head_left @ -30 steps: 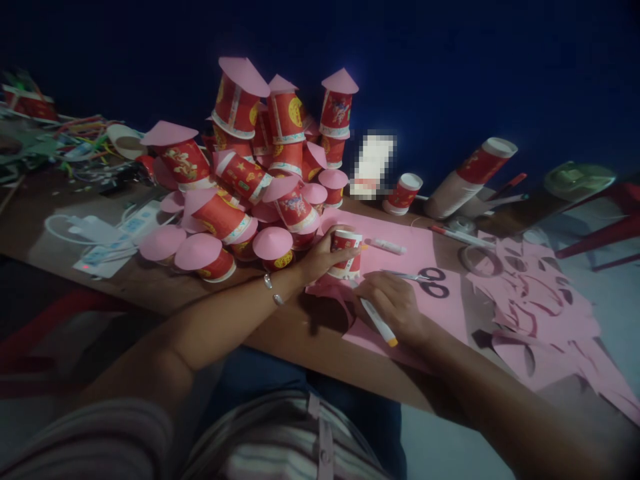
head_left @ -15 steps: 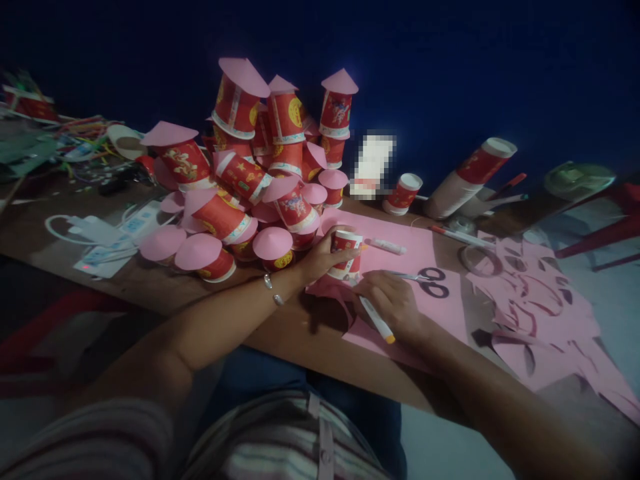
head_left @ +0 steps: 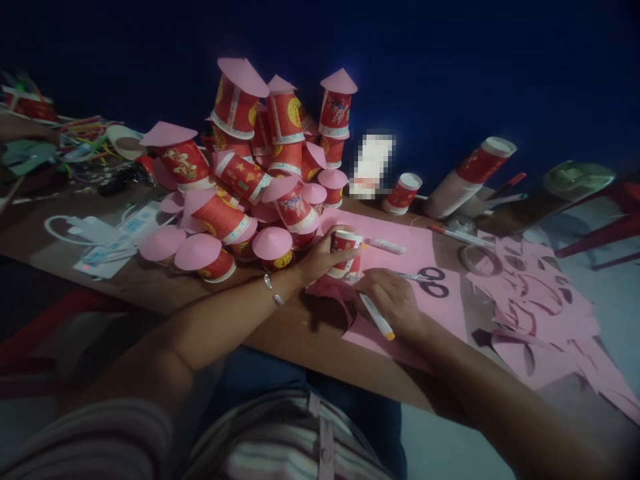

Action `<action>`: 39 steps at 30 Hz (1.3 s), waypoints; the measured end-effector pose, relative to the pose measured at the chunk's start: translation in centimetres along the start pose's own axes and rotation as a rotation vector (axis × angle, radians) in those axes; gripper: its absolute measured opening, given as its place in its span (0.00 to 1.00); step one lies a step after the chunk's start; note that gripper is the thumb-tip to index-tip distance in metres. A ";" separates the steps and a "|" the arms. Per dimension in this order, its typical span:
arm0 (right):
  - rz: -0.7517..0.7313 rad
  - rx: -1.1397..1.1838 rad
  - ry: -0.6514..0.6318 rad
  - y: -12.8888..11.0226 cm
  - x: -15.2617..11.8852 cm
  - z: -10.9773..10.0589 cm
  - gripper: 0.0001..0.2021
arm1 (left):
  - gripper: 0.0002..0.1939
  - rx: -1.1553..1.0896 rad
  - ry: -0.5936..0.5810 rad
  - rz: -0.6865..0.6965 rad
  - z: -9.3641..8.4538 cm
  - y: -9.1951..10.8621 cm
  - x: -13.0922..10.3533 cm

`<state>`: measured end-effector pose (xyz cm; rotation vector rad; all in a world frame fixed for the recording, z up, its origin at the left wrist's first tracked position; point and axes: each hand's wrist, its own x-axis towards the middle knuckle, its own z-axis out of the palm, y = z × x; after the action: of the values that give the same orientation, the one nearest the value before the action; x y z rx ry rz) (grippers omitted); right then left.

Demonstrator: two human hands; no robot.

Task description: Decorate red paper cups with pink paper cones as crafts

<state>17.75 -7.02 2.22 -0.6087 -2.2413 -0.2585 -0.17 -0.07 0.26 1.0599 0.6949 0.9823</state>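
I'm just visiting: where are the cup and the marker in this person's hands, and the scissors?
Red cup [head_left: 349,245]: head view, on its side just below the rim.
Marker [head_left: 376,315]: head view, on its white barrel.
Scissors [head_left: 433,283]: head view, where the dark handle loops meet.

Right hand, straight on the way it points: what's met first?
Likely the red cup held by the left hand; depth is unclear, but the white pen looks close to the cup's lower edge.
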 end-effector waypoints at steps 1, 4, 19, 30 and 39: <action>0.004 0.002 -0.002 0.0 0.0 0.0 0.06 | 0.31 -0.002 -0.001 -0.007 0.0 0.0 0.0; 0.018 0.016 -0.010 -0.1 -0.1 0.0 0.06 | 0.31 -0.008 0.003 -0.017 0.0 -0.1 0.0; 0.006 0.032 -0.027 -0.4 0.1 -0.3 0.06 | 0.30 0.021 0.003 -0.001 -0.2 -0.3 0.1; -0.006 -0.018 -0.020 -0.3 0.1 0.0 0.06 | 0.30 0.008 0.008 -0.005 0.0 -0.1 0.0; -0.005 0.032 -0.020 -0.4 0.2 0.0 0.06 | 0.29 0.009 0.011 0.001 0.0 0.0 0.0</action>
<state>17.44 -7.36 2.36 -0.5907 -2.2621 -0.2195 -0.15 -0.04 0.22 1.0635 0.7085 0.9877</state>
